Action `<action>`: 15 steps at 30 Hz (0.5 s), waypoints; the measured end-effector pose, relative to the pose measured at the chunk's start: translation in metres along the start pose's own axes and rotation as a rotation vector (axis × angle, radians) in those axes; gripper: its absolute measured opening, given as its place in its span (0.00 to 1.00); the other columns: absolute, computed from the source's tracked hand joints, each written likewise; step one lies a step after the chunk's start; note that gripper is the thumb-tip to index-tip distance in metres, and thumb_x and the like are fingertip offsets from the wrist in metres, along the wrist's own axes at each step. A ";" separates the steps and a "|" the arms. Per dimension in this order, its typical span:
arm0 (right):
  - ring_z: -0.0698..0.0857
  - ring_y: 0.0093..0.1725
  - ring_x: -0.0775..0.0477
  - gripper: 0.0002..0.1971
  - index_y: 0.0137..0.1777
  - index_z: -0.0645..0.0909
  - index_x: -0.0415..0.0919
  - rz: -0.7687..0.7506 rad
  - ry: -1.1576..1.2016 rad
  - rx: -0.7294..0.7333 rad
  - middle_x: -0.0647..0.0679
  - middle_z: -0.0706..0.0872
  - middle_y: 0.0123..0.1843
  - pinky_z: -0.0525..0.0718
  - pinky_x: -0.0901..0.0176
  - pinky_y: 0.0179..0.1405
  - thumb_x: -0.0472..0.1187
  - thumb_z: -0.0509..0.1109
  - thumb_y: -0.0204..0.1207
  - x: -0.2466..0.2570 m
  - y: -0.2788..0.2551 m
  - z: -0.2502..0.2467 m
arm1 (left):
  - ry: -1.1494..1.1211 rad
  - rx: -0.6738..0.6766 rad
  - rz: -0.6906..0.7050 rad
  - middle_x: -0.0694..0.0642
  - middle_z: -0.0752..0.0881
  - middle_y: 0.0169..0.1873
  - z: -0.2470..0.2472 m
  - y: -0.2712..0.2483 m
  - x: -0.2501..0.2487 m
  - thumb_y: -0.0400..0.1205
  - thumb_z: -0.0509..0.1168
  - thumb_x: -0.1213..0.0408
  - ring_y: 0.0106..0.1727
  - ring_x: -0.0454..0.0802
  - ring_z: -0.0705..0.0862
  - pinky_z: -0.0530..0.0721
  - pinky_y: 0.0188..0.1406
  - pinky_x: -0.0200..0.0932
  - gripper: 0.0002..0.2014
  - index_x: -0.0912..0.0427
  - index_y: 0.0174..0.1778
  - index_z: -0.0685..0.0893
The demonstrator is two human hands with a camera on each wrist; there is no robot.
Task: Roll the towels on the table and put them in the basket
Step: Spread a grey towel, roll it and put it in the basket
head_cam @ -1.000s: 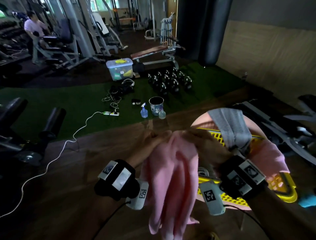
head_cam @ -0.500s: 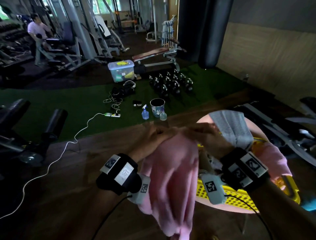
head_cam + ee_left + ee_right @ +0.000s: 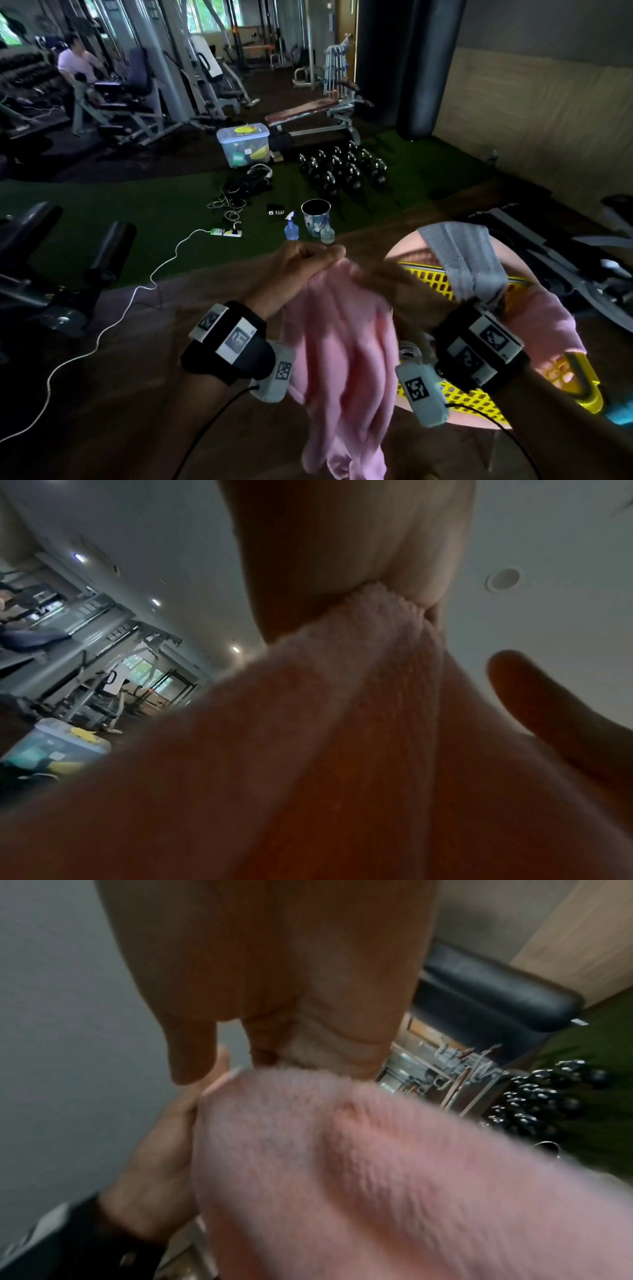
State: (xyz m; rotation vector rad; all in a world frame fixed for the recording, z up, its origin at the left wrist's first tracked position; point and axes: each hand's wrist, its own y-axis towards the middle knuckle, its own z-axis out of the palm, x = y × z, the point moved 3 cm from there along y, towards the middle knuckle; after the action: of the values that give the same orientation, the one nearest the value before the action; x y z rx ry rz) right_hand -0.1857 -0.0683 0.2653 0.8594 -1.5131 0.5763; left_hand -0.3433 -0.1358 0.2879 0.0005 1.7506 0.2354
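Observation:
A pink towel (image 3: 346, 359) hangs in loose folds in front of me, held up by its top edge. My left hand (image 3: 308, 260) pinches that edge between thumb and fingers (image 3: 424, 588). My right hand (image 3: 387, 277), blurred in the head view, pinches the edge right beside it (image 3: 308, 1053). The yellow mesh basket (image 3: 459, 401) stands just right of the hanging towel. A grey towel (image 3: 462, 253) lies draped over its far rim and another pink towel (image 3: 544, 325) over its right side.
The basket sits on a round pink surface (image 3: 404, 253) above a brown wooden surface (image 3: 137, 394). Ahead on green turf are a spray bottle (image 3: 291, 229), a cup (image 3: 315, 216), a power strip with cable (image 3: 226, 233), kettlebells (image 3: 342, 168) and a clear box (image 3: 244, 144). A person (image 3: 77, 65) is at far-left gym machines.
Both hands keep hold of the towel's top edge. The right hand has drawn a little away from the left and is blurred with motion; the towel swings slightly.

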 end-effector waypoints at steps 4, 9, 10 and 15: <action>0.80 0.38 0.49 0.20 0.41 0.85 0.31 -0.072 0.016 -0.024 0.41 0.85 0.37 0.77 0.55 0.37 0.52 0.74 0.74 -0.002 -0.001 -0.008 | 0.077 0.107 -0.028 0.68 0.82 0.29 0.003 -0.003 0.008 0.76 0.69 0.40 0.34 0.52 0.73 0.67 0.35 0.51 0.29 0.70 0.39 0.86; 0.85 0.47 0.46 0.17 0.50 0.87 0.31 -0.023 0.094 0.004 0.38 0.89 0.48 0.83 0.50 0.49 0.47 0.73 0.75 -0.006 -0.001 -0.006 | 0.062 0.001 -0.006 0.52 0.74 0.18 -0.002 -0.005 0.002 0.79 0.70 0.50 0.25 0.46 0.70 0.66 0.26 0.42 0.21 0.62 0.26 0.82; 0.84 0.45 0.51 0.11 0.49 0.87 0.34 -0.034 -0.024 0.084 0.43 0.90 0.46 0.84 0.56 0.47 0.43 0.69 0.78 -0.006 -0.001 0.000 | 0.094 0.014 -0.007 0.51 0.70 0.19 -0.002 -0.001 0.001 0.77 0.70 0.47 0.25 0.48 0.67 0.63 0.24 0.46 0.24 0.64 0.26 0.80; 0.82 0.41 0.44 0.15 0.46 0.86 0.31 -0.044 0.118 -0.096 0.35 0.88 0.41 0.80 0.55 0.40 0.45 0.70 0.78 0.000 -0.002 -0.029 | 0.041 0.092 -0.054 0.61 0.80 0.31 -0.003 -0.007 0.012 0.74 0.72 0.50 0.35 0.54 0.76 0.70 0.34 0.48 0.26 0.76 0.39 0.82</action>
State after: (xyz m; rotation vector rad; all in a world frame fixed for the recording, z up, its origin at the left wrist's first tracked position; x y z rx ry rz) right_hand -0.1668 -0.0472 0.2693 0.7694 -1.4005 0.5090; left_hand -0.3474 -0.1411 0.2754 0.0158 1.7984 0.1162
